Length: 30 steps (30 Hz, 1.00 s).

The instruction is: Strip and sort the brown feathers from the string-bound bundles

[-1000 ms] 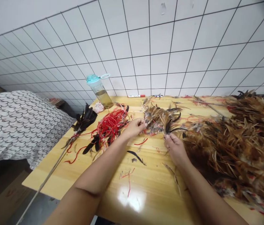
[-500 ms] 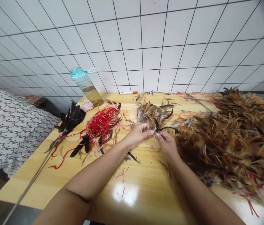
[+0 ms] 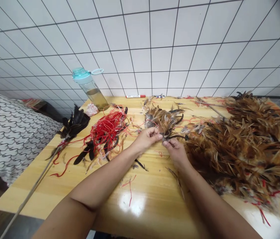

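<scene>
Over the middle of the wooden table [image 3: 149,186], my left hand [image 3: 149,137] and my right hand [image 3: 176,149] meet, fingertips almost touching. Both are closed in a pinch on dark feathers [image 3: 176,135], whose quill ends are mostly hidden by the fingers. The dark tips stick out to the right above my right hand. Just behind my hands lies a small pile of brown and grey feathers [image 3: 163,116]. A heap of red string [image 3: 108,127] sits to the left of my left hand, with black feathers [image 3: 85,152] under its edge.
A large mound of brown feathers [image 3: 244,149] covers the right side. On the left, a stick [image 3: 30,194] carries a black feather bunch [image 3: 74,122]. A bottle [image 3: 93,93] with a turquoise lid and a red marker [image 3: 135,96] stand and lie near the tiled wall [image 3: 137,59].
My hands stay at nearly the same place, still pinching. The dark feathers between them have shifted slightly, with less of them standing up above my fingers. The view has tilted a little.
</scene>
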Each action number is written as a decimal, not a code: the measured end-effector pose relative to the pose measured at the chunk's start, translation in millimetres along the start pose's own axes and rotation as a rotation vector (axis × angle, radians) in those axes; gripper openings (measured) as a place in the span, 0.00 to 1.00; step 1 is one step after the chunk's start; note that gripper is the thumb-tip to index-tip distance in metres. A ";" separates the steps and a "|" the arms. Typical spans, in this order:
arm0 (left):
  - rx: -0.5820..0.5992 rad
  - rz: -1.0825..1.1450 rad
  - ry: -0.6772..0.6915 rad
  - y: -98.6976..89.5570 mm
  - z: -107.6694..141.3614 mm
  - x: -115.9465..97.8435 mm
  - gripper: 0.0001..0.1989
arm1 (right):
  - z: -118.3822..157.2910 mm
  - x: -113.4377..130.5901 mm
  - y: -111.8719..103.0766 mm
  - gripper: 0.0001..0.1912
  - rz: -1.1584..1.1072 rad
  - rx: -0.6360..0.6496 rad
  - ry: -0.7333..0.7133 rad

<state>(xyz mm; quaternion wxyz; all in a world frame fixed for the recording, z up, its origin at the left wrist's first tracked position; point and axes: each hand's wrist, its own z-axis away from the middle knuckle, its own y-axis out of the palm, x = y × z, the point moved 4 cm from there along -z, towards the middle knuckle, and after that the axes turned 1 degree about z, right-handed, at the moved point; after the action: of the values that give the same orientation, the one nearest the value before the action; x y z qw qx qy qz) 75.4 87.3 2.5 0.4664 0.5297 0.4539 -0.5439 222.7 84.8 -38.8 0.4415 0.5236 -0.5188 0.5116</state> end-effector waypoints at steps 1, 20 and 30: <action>-0.050 -0.042 0.030 -6.8 -1.7 -1.4 0.16 | 0.2 0.3 -1.2 0.17 -0.041 0.004 0.025; -0.069 -1.142 0.337 -21.8 -1.8 -8.5 0.05 | 2.2 5.0 -3.7 0.20 -0.348 -0.004 0.201; -0.138 -0.977 0.454 -31.1 -8.0 -15.6 0.10 | 2.1 2.3 -3.3 0.21 -0.284 0.009 0.175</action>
<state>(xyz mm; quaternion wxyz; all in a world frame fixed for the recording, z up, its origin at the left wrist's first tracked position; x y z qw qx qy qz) 45.9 100.4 17.9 0.0833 0.3295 0.7712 -0.5383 226.0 82.7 -36.4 0.5505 0.5470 -0.3971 0.4898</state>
